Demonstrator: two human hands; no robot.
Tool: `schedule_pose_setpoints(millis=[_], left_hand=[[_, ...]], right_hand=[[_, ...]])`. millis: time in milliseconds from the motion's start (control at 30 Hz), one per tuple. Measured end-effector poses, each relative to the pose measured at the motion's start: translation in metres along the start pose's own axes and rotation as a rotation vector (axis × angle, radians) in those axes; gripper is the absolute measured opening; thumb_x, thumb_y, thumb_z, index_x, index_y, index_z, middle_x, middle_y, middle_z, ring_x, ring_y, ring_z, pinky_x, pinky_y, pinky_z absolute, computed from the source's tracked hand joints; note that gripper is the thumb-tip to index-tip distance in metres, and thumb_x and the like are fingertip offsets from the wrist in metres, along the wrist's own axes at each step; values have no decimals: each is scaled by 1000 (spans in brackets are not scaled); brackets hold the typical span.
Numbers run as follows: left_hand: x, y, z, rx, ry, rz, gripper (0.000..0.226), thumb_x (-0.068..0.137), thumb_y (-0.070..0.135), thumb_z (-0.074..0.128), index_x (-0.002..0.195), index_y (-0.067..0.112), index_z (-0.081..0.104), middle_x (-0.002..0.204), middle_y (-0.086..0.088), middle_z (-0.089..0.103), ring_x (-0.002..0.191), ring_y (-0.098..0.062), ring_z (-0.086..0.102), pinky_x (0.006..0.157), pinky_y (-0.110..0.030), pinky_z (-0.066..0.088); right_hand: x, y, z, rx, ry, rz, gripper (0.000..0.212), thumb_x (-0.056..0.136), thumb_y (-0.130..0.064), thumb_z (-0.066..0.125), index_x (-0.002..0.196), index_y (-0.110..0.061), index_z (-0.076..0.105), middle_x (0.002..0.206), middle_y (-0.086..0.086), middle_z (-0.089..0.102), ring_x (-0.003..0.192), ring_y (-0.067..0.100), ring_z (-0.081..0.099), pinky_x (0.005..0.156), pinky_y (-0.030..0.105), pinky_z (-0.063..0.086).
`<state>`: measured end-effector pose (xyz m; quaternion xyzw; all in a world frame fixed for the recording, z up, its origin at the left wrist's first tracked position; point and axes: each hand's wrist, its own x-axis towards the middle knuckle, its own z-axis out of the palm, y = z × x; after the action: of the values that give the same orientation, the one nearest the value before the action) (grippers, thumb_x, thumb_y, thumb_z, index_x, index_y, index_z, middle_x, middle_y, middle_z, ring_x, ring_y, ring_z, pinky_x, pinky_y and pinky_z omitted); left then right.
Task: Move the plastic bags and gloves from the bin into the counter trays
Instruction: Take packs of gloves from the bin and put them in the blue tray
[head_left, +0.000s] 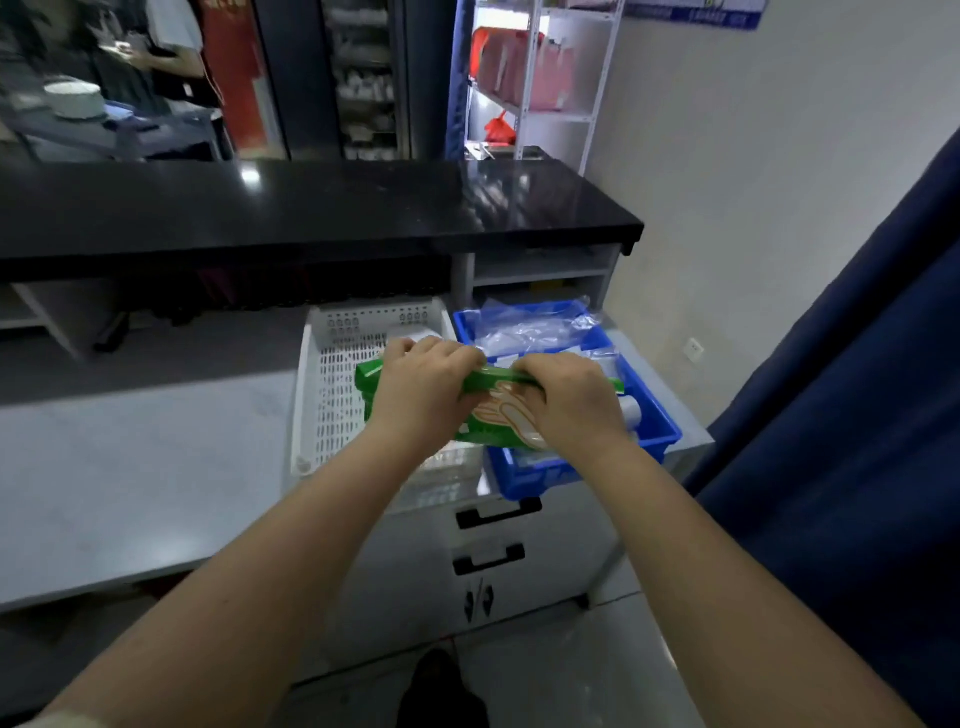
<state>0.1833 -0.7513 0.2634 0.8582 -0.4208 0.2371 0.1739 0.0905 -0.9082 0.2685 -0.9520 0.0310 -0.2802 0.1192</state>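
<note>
Gripping green glove pack (375, 378) crosswise with left hand (427, 387) and right hand (567, 402), probably right over the white tray (311, 395) / blue tray (658, 422) seam.

Glossy green plastic packet (488, 410) (perforated white plastic tray (332, 395), polished black countertop (311, 202))

**No legible writing**

The blue poster (696, 11) high on the wall and the red banner (231, 73) beyond the counter carry print too blurred to read. The green glove pack (372, 376) shows only a hand drawing.
</note>
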Motion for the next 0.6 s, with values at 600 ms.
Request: schedule_pose_setpoints(millis=[600], left_hand=[[222,-66,146,65,43,-64,12,83,22,67,94,16,66,87,0,69,82,-26,58,78,-38,32]], right_hand=[[113,193,100,-26,-163,129,37,73,-18,77,109,-13,68,104,8,69,96,32,63,83,42,50]])
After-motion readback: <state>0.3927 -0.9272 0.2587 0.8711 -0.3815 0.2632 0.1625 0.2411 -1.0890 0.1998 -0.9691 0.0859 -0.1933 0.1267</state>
